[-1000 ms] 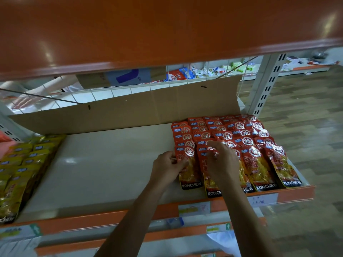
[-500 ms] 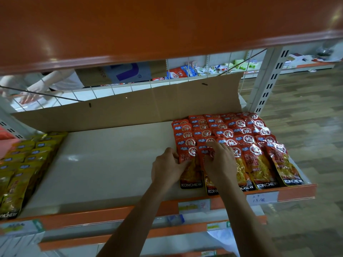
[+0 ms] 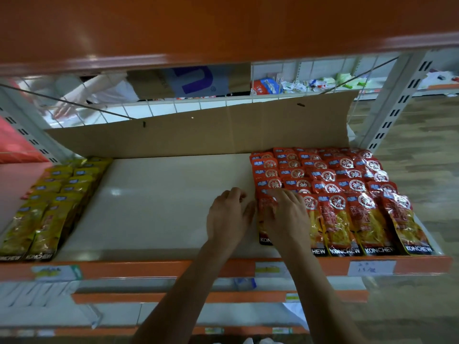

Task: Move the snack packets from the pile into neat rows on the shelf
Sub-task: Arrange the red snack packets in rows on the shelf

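Red snack packets [image 3: 347, 194] lie in overlapping rows on the right part of the cream shelf board [image 3: 161, 207]. My right hand [image 3: 285, 217] lies flat with spread fingers on the leftmost front red packet [image 3: 263, 234]. My left hand [image 3: 229, 217] sits just left of that column, fingers loosely curled on the bare board, its thumb side against the packet edge. It holds nothing that I can see. Yellow snack packets [image 3: 47, 207] fill rows at the shelf's left end.
A brown cardboard sheet [image 3: 198, 130] stands along the shelf's back. An orange shelf [image 3: 223, 28] hangs overhead, and an orange front rail [image 3: 149, 268] with price labels runs below. A white slotted upright [image 3: 395, 103] stands at right. Another person's arm [image 3: 82, 95] shows behind the wire grid.
My left hand has slid off the red packet onto the bare board beside it. My right hand has shifted left and now presses the leftmost column. The camera has swung slightly left.
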